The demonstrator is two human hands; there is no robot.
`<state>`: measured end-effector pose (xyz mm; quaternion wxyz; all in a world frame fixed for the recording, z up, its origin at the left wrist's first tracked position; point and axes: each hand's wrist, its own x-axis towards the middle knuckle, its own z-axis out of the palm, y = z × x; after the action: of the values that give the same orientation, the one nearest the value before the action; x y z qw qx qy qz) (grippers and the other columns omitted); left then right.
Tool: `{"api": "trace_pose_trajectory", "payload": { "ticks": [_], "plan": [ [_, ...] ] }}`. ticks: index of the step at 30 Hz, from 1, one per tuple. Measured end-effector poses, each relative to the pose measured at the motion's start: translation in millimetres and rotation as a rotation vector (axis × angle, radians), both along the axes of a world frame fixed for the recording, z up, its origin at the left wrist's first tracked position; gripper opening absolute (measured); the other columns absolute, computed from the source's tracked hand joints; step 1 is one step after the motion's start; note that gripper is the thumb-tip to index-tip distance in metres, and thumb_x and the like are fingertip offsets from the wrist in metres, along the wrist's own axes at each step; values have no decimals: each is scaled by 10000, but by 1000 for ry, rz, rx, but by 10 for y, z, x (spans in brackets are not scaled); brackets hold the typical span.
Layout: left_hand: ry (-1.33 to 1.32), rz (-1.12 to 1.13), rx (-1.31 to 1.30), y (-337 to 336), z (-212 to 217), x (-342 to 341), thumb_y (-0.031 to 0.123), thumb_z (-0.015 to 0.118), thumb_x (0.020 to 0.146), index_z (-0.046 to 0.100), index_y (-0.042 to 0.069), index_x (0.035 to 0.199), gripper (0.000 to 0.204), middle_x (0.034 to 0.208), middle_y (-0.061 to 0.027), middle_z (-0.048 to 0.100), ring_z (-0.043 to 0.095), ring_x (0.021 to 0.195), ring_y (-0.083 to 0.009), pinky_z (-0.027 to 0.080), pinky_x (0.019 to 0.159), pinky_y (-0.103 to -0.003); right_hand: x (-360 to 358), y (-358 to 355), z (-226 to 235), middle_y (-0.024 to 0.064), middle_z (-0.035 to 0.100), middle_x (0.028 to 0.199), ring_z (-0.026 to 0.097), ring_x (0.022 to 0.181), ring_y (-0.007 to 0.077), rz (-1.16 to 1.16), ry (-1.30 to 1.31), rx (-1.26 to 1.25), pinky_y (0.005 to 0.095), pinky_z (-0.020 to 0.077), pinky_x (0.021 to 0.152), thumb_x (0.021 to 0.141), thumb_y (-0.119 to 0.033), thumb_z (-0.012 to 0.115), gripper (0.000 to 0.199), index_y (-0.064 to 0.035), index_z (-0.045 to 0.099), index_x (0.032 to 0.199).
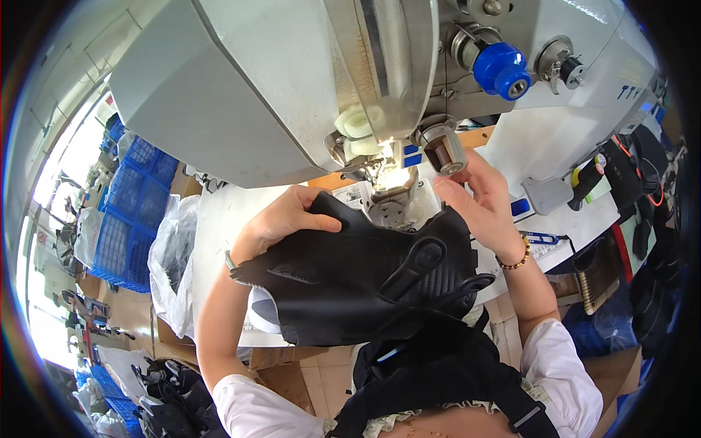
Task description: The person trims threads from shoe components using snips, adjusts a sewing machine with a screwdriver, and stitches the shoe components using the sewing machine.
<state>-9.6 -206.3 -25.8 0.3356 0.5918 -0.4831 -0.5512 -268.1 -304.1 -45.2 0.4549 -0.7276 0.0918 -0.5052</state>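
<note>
A black boot upper (350, 277), with a strap and a ribbed panel, lies spread in front of the sewing machine's lit needle area (391, 179). My left hand (281, 223) grips its upper left edge, thumb on top and fingers behind. White lining (264, 310) shows at its lower left. Beyond the right edge of the upper, my right hand (482, 201) is raised with thumb and fingers apart. It is beside a thread spool with brown thread (442, 155) on the machine, which hides some fingertips. I see nothing held in it.
The grey sewing machine head (241, 95) overhangs the white table (226, 215). A blue tension knob (502, 71) juts out at upper right. Blue crates (135, 212) and a clear plastic bag (175, 244) stand left. A brush (593, 288) hangs at right.
</note>
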Motion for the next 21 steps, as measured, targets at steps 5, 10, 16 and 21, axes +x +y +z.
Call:
{"api": "trace_pose_trajectory", "payload": {
  "ticks": [5, 10, 16, 21],
  "plan": [
    [50, 56, -24, 89, -76, 26, 28, 683, 750, 639, -46, 923, 194, 816, -50, 658, 589, 696, -93, 485, 658, -219, 103, -18, 187, 8, 519, 695, 454, 593, 53, 72, -79, 7, 206, 375, 557, 887, -137, 547, 176, 4, 515, 786],
    [-2, 47, -46, 169, -73, 50, 43, 683, 753, 631, -52, 931, 209, 831, -55, 658, 596, 714, -99, 483, 679, -217, 134, 66, 231, 26, 556, 636, 511, 537, 51, -1, -112, 40, 190, 399, 499, 919, -165, 510, 220, 18, 532, 798],
    [-40, 43, -46, 220, 3, -3, 36, 676, 758, 620, -39, 978, 239, 850, -54, 655, 589, 735, -89, 475, 677, -216, -85, 1, 14, 28, 601, 674, 526, 551, 59, -79, 103, -183, 208, 415, 510, 914, -158, 520, 190, 2, 576, 829],
    [-170, -66, -145, 284, 123, -60, 37, 662, 779, 580, -9, 1072, 309, 883, -39, 629, 568, 785, -75, 467, 706, -212, -1111, -190, -366, 70, 588, 680, 561, 660, 158, -958, -147, -542, 270, 440, 614, 858, -13, 428, 212, -8, 574, 705]
  ]
}}
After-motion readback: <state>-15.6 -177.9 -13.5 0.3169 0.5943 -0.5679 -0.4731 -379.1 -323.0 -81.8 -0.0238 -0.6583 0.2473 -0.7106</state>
